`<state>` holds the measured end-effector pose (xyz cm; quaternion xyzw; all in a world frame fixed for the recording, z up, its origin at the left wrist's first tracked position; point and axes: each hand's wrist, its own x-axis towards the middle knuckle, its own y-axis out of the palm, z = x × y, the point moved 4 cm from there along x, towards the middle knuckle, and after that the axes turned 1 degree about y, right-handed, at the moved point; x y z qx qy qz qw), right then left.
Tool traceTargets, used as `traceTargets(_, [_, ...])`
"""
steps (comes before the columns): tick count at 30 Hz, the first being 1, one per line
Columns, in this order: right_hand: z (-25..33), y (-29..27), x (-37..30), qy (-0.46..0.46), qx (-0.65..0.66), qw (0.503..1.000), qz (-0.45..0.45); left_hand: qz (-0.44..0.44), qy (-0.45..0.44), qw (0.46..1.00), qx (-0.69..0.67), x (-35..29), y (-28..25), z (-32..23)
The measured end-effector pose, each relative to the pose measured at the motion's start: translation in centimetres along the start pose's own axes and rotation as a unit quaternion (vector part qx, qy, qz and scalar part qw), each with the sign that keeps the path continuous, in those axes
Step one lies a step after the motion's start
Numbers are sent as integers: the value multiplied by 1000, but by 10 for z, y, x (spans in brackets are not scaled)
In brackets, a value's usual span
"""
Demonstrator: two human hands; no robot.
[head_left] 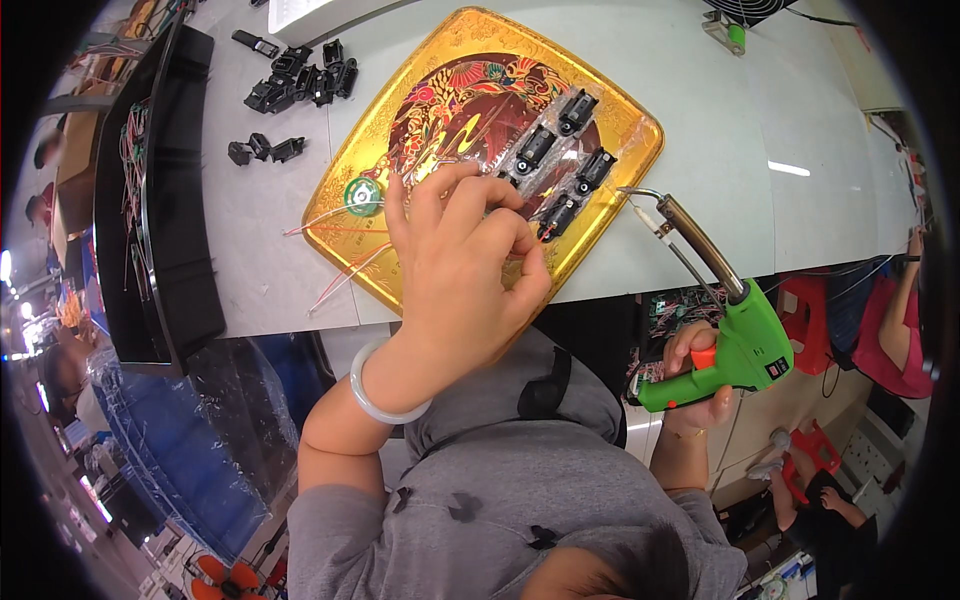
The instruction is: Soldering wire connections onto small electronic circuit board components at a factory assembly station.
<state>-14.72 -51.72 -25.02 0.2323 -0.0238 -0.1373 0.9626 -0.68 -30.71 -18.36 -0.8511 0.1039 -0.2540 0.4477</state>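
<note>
My left hand (465,260) is over a gold decorated tin lid (440,55), thumb and index finger pinched on what looks like a thin red wire beside a black plastic part (557,216). The fingertips partly hide the wire. More black parts (535,150) lie in rows on a clear plastic strip on the lid. Red and white wires (345,275) stick out left of my hand, near a round green-and-white disc (363,197). My right hand (700,375) grips a green soldering gun (755,340), its bent tip over the lid's right edge.
Loose black parts (300,80) lie in a pile on the grey table (720,130), with a smaller group (265,149) nearer. A black bin (165,200) with wires stands at the left. Circuit boards (680,315) sit below the table edge. Other people are at the right.
</note>
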Motion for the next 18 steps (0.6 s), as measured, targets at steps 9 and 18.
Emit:
traceTargets(9, [-1,10,13,14,64,998,11,-76,-12,994,-73,3,-32,15])
traceTargets(18, [8,57,108,-16,224,960,165,51,-44,997,26,0,-33,30])
